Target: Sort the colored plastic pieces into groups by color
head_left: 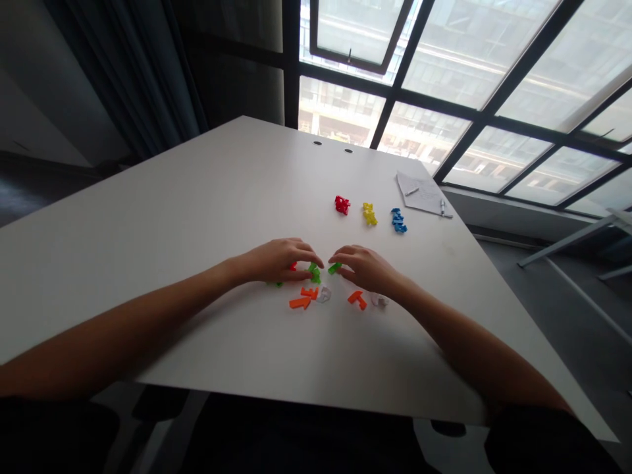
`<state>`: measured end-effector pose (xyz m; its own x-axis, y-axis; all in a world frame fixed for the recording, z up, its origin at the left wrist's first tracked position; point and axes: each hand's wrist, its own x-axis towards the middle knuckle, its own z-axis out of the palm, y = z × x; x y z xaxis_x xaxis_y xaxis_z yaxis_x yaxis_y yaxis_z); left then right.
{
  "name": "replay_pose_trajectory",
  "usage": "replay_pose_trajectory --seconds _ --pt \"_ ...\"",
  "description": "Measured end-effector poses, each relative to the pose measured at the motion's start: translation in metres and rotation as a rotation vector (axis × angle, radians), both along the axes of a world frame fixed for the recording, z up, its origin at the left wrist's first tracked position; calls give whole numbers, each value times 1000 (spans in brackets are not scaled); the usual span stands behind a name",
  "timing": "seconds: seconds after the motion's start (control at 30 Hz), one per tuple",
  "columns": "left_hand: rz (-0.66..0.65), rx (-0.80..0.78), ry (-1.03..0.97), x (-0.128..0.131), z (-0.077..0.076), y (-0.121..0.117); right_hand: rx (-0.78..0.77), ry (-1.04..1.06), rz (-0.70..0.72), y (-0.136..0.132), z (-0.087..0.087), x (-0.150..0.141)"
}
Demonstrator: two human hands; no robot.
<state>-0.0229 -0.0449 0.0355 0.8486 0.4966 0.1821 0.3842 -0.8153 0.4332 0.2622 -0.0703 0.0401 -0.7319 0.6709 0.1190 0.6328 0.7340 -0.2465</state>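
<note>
My left hand (pixel 279 260) curls its fingertips around a small green plastic piece (pixel 314 272), and a red piece (pixel 293 266) shows just behind its thumb. My right hand (pixel 363 268) pinches another green piece (pixel 334 268) a little apart from the first. Another green piece (pixel 274 284) is mostly hidden under my left palm. Just below my hands lie two orange pieces (pixel 300 302) (pixel 309 293), a white piece (pixel 323 295), a third orange piece (pixel 357 299) and a white piece (pixel 379 300).
Red (pixel 342 205), yellow (pixel 369 214) and blue (pixel 397 220) plastic clusters stand beyond my hands on the white table (pixel 172 197). A sheet of paper (pixel 419 194) and a pen (pixel 442 209) lie at the far right. Large windows rise behind.
</note>
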Motion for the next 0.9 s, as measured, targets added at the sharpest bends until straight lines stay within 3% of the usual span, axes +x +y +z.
replay_pose_trajectory --seconds 0.17,0.33,0.47,0.6,0.8,0.9 --pt "-6 60 6 9 -14 -2 -2 3 -160 15 -8 -1" --pt "111 101 40 22 -19 -1 0 4 -282 36 -21 3" --pt "244 87 130 35 -8 16 -13 90 -371 48 -33 3" --pt "291 89 209 52 1 41 22 190 -458 55 -42 3" --pt "380 82 129 75 -9 63 -15 338 -500 57 -45 4" --pt "351 125 105 82 -13 69 -22 373 -478 57 -47 6"
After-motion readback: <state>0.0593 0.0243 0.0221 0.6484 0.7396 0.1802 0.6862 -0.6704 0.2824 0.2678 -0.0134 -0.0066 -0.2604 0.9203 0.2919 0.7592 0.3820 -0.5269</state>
